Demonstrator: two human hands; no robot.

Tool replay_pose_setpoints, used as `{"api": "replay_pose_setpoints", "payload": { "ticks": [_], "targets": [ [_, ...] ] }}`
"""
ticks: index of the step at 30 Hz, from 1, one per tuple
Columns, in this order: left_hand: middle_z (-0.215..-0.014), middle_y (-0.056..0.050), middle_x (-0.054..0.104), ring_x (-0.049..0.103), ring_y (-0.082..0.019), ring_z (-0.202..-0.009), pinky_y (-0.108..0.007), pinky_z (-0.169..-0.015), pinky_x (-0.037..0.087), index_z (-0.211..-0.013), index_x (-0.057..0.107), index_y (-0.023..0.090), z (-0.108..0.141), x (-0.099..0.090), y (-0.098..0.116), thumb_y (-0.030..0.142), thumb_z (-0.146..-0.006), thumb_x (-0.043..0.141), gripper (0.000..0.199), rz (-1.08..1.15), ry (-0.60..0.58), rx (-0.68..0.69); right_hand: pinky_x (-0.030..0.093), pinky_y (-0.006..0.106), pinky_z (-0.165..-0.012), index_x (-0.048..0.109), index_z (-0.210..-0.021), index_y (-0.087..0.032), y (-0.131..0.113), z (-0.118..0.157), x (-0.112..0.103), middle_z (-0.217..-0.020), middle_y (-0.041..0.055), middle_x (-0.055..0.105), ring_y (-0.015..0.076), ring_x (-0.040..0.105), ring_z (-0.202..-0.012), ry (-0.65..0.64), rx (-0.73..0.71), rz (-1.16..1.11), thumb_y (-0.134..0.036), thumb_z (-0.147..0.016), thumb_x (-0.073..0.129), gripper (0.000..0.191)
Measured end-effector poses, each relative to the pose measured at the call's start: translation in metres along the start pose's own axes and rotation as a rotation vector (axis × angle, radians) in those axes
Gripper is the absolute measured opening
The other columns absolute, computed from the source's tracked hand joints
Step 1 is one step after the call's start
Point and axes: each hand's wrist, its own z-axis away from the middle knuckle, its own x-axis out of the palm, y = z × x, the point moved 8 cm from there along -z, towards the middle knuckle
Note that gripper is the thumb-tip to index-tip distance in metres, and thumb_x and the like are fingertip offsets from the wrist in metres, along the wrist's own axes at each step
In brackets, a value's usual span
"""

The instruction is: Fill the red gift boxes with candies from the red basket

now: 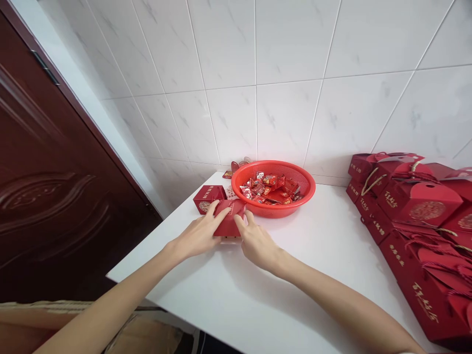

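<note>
Between my two hands, a red gift box (227, 225) with a printed top is held just above or on the white table (206, 290). My left hand (201, 228) grips its left side, thumb and fingers over the upper edge. On the right side, my right hand (258, 242) pinches near the box's top corner with bent fingers. Another red box (208, 196) with a gold round emblem stands just behind my left hand. Close behind the held box is a red plastic basket (273, 211) containing wrapped candies (267, 186).
Stacked red gift boxes (409, 260) with cord handles fill the table's right side. Small packets (227, 174) lie behind the basket, against the white tiled wall (287, 118). A dark red door (55, 162) is on the left. Below the front edge sits a cardboard box (147, 334).
</note>
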Motion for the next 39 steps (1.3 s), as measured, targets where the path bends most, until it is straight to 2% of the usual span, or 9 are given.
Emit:
{"api": "replay_pose_setpoints", "payload": {
  "ticks": [5,9,16,19,24,29,31,34,39],
  "targets": [
    [-0.151,-0.011,0.048,0.065,-0.032,-0.114,-0.041,-0.089,0.053,-0.144,0.045,0.023,0.004,-0.024,0.004,0.031,-0.086,0.047,0.059,0.109,0.117,0.077,0.052,0.034,-0.074,0.051,-0.120,-0.016,0.007,0.006,-0.035,-0.124,0.0154,0.048,0.0203,0.059,-0.092,0.067,-0.072,-0.239,0.004,-0.073,0.046,0.051],
    [-0.118,-0.005,0.071,0.070,-0.026,-0.100,-0.036,-0.082,0.053,-0.130,0.052,0.027,-0.001,-0.040,0.006,0.043,-0.093,0.045,0.041,0.355,0.199,0.082,0.048,0.028,-0.069,0.059,-0.114,-0.022,0.018,0.017,-0.071,-0.122,0.0081,0.053,0.0148,0.055,-0.084,0.063,-0.115,-0.365,0.004,-0.070,0.045,0.053],
    [-0.102,-0.004,0.075,0.069,-0.027,-0.099,-0.036,-0.080,0.050,-0.105,0.048,0.025,-0.031,-0.038,0.040,0.048,-0.092,0.051,0.027,0.600,0.095,0.192,0.042,0.021,-0.060,0.061,-0.126,-0.031,0.031,0.038,-0.095,-0.113,0.0025,0.062,0.0124,0.055,-0.077,-0.110,-0.125,-0.297,0.003,-0.069,0.047,0.067],
    [-0.093,-0.002,0.073,0.068,-0.024,-0.087,-0.034,-0.077,0.049,-0.097,0.048,0.024,-0.041,-0.040,0.052,0.046,-0.090,0.055,0.024,0.610,0.090,0.235,0.041,0.020,-0.057,0.065,-0.123,-0.029,0.038,0.044,-0.094,-0.112,0.0034,0.064,0.0113,0.056,-0.073,-0.206,-0.076,-0.248,0.000,-0.073,0.053,0.059],
    [-0.084,-0.001,0.066,0.060,-0.019,-0.075,-0.031,-0.073,0.048,-0.080,0.053,0.021,-0.045,-0.041,0.069,0.035,-0.090,0.050,0.017,0.505,0.132,0.329,0.040,0.021,-0.055,0.066,-0.118,-0.028,0.050,0.044,-0.097,-0.095,0.0011,0.068,0.0127,0.058,-0.069,-0.173,-0.009,-0.230,-0.015,-0.075,0.068,0.045],
    [-0.101,-0.005,0.070,0.064,-0.022,-0.095,-0.032,-0.082,0.051,-0.086,0.064,0.021,-0.037,-0.037,0.067,0.038,-0.086,0.057,0.019,0.507,0.033,0.347,0.041,0.024,-0.054,0.062,-0.121,-0.024,0.069,0.044,-0.091,-0.097,0.0045,0.067,0.0171,0.061,-0.072,-0.234,0.154,-0.135,-0.022,-0.070,0.078,0.054],
    [-0.125,-0.006,0.067,0.062,-0.026,-0.112,-0.032,-0.088,0.051,-0.115,0.066,0.023,-0.033,-0.029,0.059,0.046,-0.078,0.070,0.043,0.468,-0.120,0.318,0.041,0.024,-0.053,0.059,-0.124,-0.023,0.076,0.045,-0.091,-0.098,0.0056,0.067,0.0188,0.062,-0.075,-0.249,0.221,-0.097,-0.021,-0.069,0.079,0.059],
    [-0.154,-0.007,0.047,0.051,-0.032,-0.132,-0.034,-0.099,0.049,-0.151,0.040,0.029,-0.025,-0.016,0.048,0.054,-0.067,0.080,0.096,0.393,-0.356,0.303,0.042,0.024,-0.053,0.058,-0.118,-0.023,0.082,0.046,-0.094,-0.096,0.0059,0.067,0.0202,0.063,-0.078,-0.261,0.231,-0.100,-0.022,-0.068,0.080,0.055],
    [-0.164,-0.010,0.030,0.054,-0.033,-0.129,-0.034,-0.096,0.051,-0.162,0.009,0.033,-0.027,0.003,0.039,0.054,-0.065,0.082,0.123,0.481,-0.543,0.315,0.044,0.027,-0.053,0.054,-0.112,-0.022,0.094,0.048,-0.091,-0.095,0.0055,0.065,0.0210,0.063,-0.075,-0.394,0.305,-0.130,-0.039,-0.068,0.078,0.054]
  ]
}}
